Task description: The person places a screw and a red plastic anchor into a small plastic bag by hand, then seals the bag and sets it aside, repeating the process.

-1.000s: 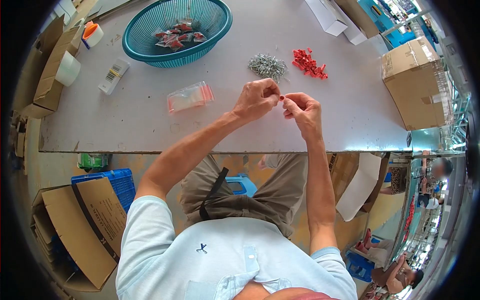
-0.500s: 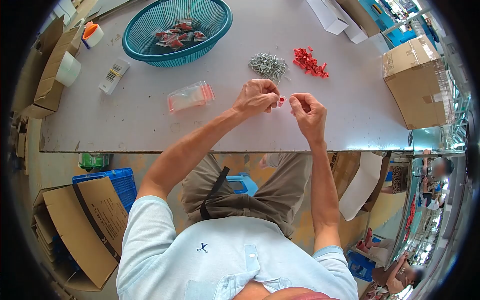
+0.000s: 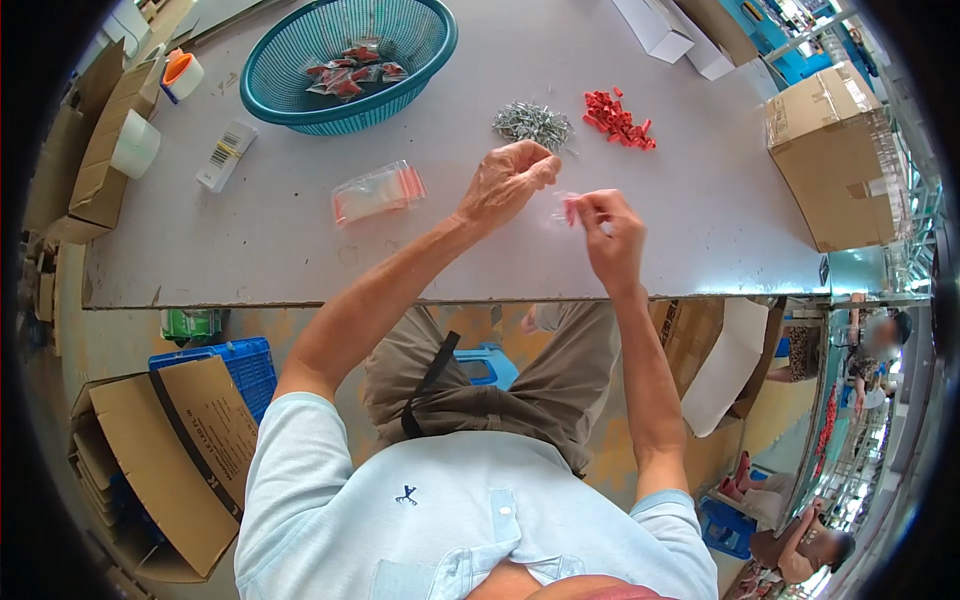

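My right hand (image 3: 614, 238) pinches a small clear plastic bag (image 3: 562, 212) with something red showing at it; the bag is blurred. Up and to the left of it, my left hand (image 3: 505, 185) has its fingers pressed together, apart from the bag. Whatever may be between those fingertips is hidden. Just beyond the left hand lies a pile of silver screws (image 3: 532, 123). Beside that pile is a heap of small red plastic pieces (image 3: 620, 122). A stack of clear bags with red edges (image 3: 378, 194) lies to the left of my left hand.
A teal basket (image 3: 262, 98) at the back left holds several filled bags. A banded bundle of labels (image 3: 228, 155) and a tape roll (image 3: 183, 75) lie further left. Cardboard boxes (image 3: 840, 165) stand at both sides. Other people sit far right.
My hands have moved apart. The right hand now has the small bag, which was between both hands, and my left hand has shifted slightly up and left.
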`<state>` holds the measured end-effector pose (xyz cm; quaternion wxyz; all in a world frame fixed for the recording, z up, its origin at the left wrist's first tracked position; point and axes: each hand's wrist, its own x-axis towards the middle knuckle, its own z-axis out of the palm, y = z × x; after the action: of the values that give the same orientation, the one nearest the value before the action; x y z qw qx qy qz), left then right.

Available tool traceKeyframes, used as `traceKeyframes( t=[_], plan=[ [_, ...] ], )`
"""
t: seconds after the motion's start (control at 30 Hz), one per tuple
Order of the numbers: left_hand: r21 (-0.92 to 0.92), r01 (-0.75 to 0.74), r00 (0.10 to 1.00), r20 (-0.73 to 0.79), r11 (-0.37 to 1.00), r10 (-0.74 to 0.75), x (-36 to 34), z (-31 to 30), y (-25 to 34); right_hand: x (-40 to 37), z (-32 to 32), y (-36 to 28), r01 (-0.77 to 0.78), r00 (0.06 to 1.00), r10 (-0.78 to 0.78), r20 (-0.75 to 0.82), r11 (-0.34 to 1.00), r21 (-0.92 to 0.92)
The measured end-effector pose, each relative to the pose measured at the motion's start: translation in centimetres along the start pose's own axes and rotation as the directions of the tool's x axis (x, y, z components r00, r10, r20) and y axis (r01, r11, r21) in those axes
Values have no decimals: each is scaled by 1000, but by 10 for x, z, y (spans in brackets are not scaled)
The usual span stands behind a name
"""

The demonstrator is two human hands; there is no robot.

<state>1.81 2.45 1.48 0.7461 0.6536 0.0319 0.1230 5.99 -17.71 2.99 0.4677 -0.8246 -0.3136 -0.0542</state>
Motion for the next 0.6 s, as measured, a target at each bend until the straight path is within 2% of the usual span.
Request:
traceKeyframes(
  t=[0.03, 0.07, 0.13, 0.17, 0.23, 0.33, 0.6],
  plan=[
    [-4, -4, 1000, 21, 1000, 4, -1, 1, 0, -1, 1, 2, 7, 998, 1, 56, 989, -144],
    [-1, -4, 1000, 29, 1000, 4, -2, 3, 0, -3, 0, 2, 3, 999, 4, 48, 989, -145],
    [105, -57, 995, 88, 993, 48, -5, 4, 0, -2, -1, 2, -171, 985, 171, 8, 980, 102],
    [106, -54, 995, 85, 993, 45, -7, 3, 0, -1, 0, 1, -143, 989, 146, -4, 975, 171],
    [61, 4, 988, 153, 998, -13, -7, 3, 0, -1, -1, -3, -140, 990, 140, 12, 976, 165],
    [94, -7, 978, 209, 996, -13, -5, 0, 1, -3, -1, -4, -149, 989, 147, 23, 974, 170],
    [69, 25, 975, 219, 997, -40, -6, 0, 0, -6, 0, 1, -173, 985, 166, 49, 920, 352]
  ],
)
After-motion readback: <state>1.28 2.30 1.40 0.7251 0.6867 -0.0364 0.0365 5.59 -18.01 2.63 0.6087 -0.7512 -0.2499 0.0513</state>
